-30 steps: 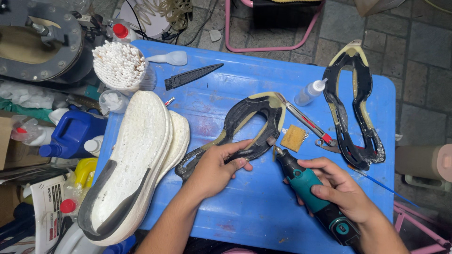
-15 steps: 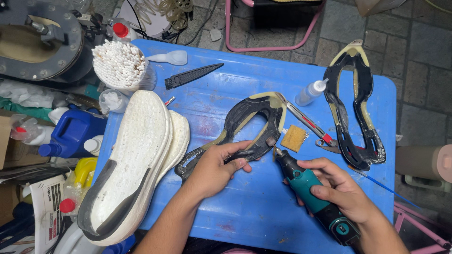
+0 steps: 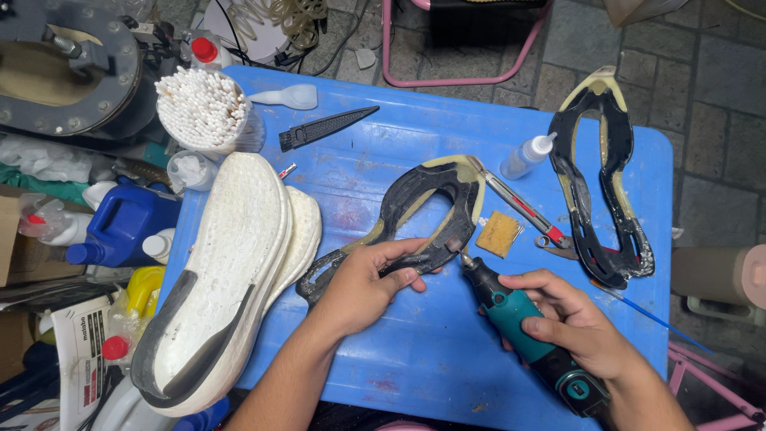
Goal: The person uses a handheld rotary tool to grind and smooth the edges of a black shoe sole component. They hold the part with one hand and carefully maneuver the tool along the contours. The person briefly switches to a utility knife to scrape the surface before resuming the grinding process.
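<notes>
Near the front edge of the blue table [image 3: 606, 152], the left hand [image 3: 363, 283] was closed over the waist of a black rubber outsole [image 3: 415, 211], pinning it flat, while the right hand [image 3: 570, 319] was wrapped tight around a teal rotary tool [image 3: 519, 319] whose tip touched the outsole's edge. The bit could have skipped off that thin rim and caught the left fingers just beside it, or gouged the rubber, if the sole shifted under a one-handed hold. A stack of white midsoles [image 3: 231, 263] lay near the left edge, and a second black outsole [image 3: 598, 175] near the far right corner. Against the frames a second and half a second before, nothing had visibly moved: both hands, tool and outsole sat in the same places.
</notes>
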